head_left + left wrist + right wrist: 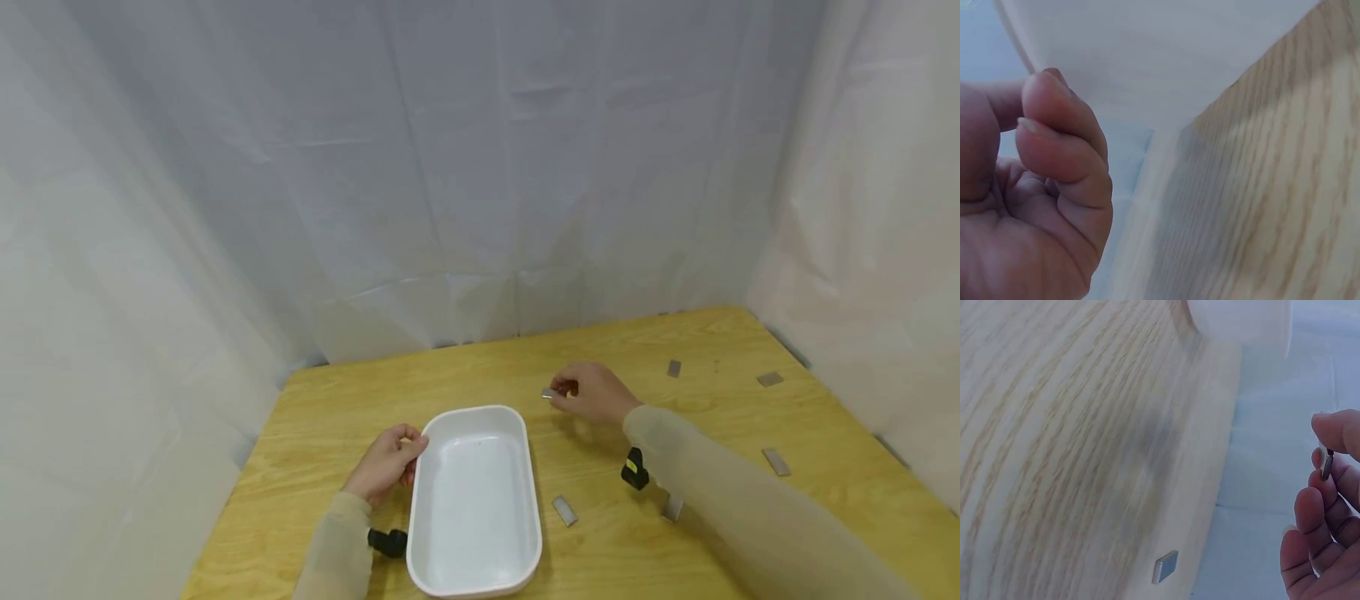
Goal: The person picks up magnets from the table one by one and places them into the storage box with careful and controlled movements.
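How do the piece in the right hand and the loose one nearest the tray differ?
The held piece is pinched above the table by the right hand; the loose piece lies on the table. In the head view, the held piece is partly covered; the loose piece shows whole. Both are grey.

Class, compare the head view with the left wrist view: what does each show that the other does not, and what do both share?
Only the head view shows the right hand pinching a small grey piece, more grey pieces on the wooden table, and the inside of the white tray.

Only the left wrist view shows the left hand's palm and a close view of the tray's outer wall beside it.

Both share the left hand, the tray and the table.
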Demonstrator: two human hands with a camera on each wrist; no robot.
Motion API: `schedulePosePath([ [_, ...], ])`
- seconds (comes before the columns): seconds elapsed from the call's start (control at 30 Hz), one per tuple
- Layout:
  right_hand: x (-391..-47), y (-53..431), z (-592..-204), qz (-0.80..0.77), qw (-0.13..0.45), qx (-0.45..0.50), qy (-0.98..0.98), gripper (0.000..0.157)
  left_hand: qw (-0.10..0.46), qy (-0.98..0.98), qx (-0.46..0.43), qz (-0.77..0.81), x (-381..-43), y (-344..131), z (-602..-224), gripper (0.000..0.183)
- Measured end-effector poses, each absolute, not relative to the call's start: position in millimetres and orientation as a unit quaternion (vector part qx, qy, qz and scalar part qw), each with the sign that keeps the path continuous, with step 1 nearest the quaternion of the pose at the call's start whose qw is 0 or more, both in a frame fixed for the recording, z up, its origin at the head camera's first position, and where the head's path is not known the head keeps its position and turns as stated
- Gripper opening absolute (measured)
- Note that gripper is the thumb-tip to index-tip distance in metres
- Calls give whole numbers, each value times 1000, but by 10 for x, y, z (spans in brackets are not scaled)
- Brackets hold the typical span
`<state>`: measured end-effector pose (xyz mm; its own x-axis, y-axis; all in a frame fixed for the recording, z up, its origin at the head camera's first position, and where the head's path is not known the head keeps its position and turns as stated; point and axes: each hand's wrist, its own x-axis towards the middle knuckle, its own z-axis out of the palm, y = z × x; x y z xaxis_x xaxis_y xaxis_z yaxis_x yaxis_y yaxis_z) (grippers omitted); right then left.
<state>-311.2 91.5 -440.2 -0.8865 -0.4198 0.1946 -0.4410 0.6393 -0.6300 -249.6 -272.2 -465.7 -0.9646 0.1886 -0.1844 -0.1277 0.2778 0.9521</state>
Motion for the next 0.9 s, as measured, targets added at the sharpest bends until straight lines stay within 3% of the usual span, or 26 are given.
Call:
schedulePosePath([
  [0.4, -2967, 845, -4182, 329, 42, 287, -899, 11, 129, 791, 22, 598, -2475, -2732, -4711, 29],
  [0.7, -2890, 769, -4114, 275, 99, 351, -890, 11, 137, 785, 36, 603, -2551, -2694, -4728, 30],
  [0.9, -2779, 642, -4034, 262, 92, 380, -882, 12, 135, 785, 30, 605, -2549, -2669, -4725, 31],
])
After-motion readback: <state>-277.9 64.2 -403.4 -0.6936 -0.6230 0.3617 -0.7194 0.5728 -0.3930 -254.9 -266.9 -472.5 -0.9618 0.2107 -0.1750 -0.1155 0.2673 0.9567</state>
